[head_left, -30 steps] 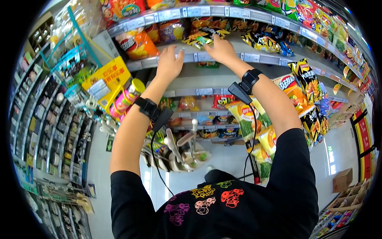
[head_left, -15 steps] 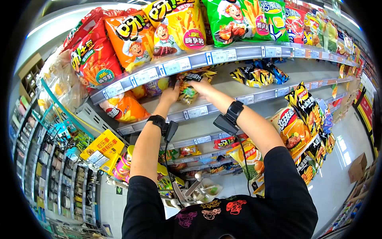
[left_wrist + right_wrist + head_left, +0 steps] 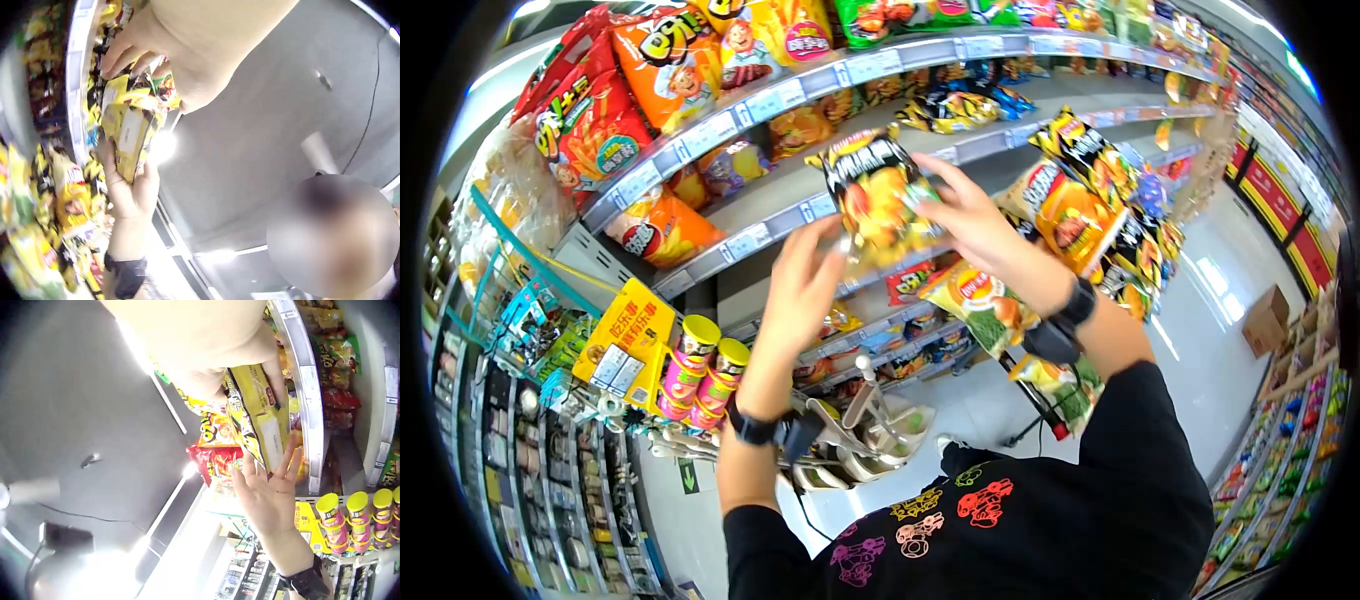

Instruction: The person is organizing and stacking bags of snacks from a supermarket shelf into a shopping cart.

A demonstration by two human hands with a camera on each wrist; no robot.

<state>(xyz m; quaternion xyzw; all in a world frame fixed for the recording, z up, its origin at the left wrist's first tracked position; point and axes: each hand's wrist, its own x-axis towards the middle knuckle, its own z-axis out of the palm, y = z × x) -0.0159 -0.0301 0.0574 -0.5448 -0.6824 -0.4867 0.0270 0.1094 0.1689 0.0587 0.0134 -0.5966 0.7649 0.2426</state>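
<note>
A black and yellow chip bag (image 3: 872, 185) is held up in front of the shelves. My right hand (image 3: 980, 235) grips it by the right side, with thumb and fingers on either side of the bag in the right wrist view. Beside the bag's lower left corner is my left hand (image 3: 800, 290); its fingers are spread and extended, with fingertips right at the bag's end (image 3: 269, 450). The bag's yellow back with a white panel (image 3: 129, 131) shows in the left wrist view. More black and yellow bags (image 3: 950, 112) lie on the shelf behind.
Large chip bags (image 3: 670, 75) line the upper shelf, and an orange bag (image 3: 662, 232) sits at the left below. Pink canisters (image 3: 685, 375) hang by a yellow sign (image 3: 625, 345). To the right is a rack of bags (image 3: 1065, 215); a cardboard box (image 3: 1266, 322) stands on the floor.
Both hands reached onto the shelf at the bag; it is now off the shelf and closer to me in my right hand. The left hand has drawn back from the shelf with its fingers extended.
</note>
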